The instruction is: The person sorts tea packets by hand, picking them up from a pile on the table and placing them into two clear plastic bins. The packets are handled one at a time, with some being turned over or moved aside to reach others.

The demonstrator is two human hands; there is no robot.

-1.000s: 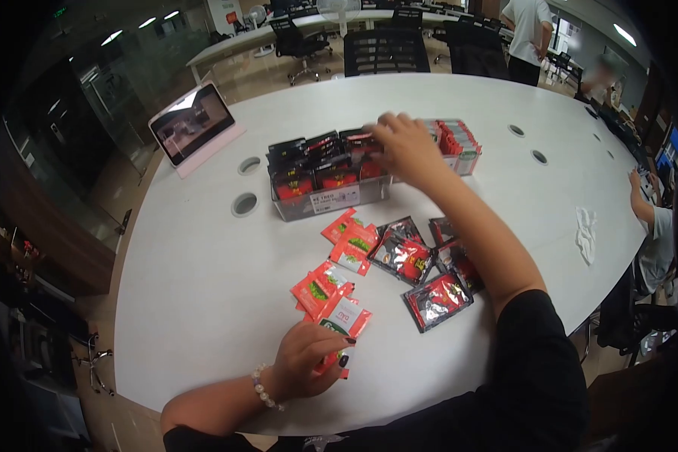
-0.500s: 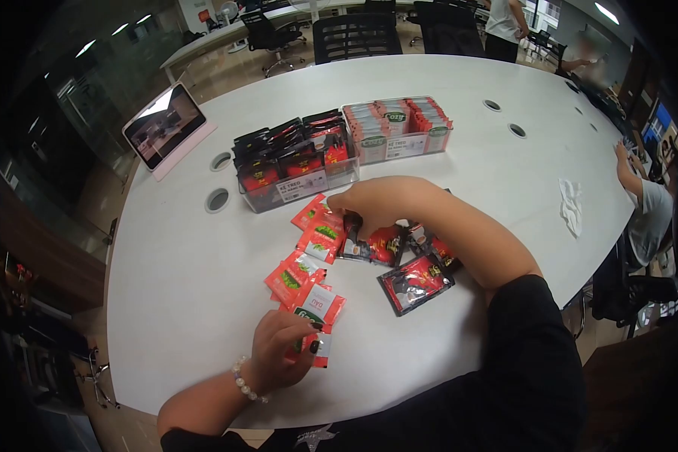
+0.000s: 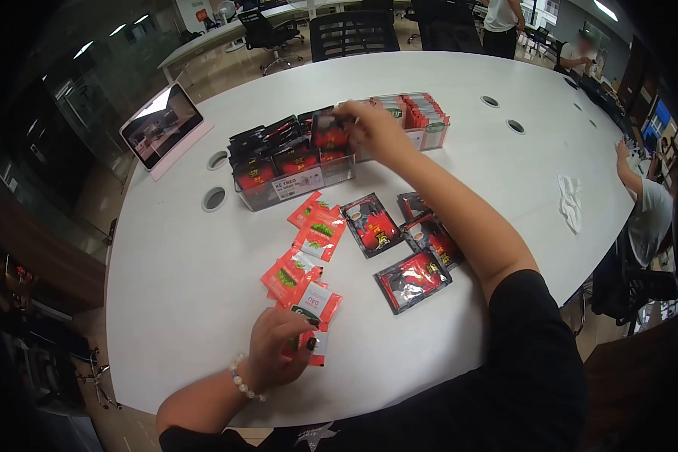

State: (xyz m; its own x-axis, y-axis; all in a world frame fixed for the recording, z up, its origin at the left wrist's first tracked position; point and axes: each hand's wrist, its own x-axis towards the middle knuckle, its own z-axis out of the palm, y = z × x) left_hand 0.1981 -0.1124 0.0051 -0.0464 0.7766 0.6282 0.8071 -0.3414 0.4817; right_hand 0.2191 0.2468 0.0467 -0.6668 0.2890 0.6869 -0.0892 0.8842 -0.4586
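Note:
My right hand (image 3: 377, 135) reaches over the front clear box (image 3: 294, 188), its fingers closed at the top edge of a black-and-red sachet (image 3: 330, 132) above the right compartment. More such sachets stand in that box. My left hand (image 3: 277, 343), wearing a bead bracelet, rests near the table's front edge with fingers curled over a red tea sachet (image 3: 320, 348); part of that sachet is hidden. A line of overlapping red tea sachets (image 3: 320, 232) runs away from it. To their right lie several black-and-red coffee sachets (image 3: 414, 281), some overlapping.
Behind my right hand stands a second clear box (image 3: 434, 139) of red tea sachets. A tablet (image 3: 162, 124) on a pink stand is at the left. Cable holes (image 3: 215, 198) pierce the white table (image 3: 173, 301). A crumpled white cloth (image 3: 569, 203) lies right. Other people are beyond.
My right hand has moved from the coffee sachets on the table up to the front box. The sachet that was under it now lies uncovered and turned. My left hand stays nearly still.

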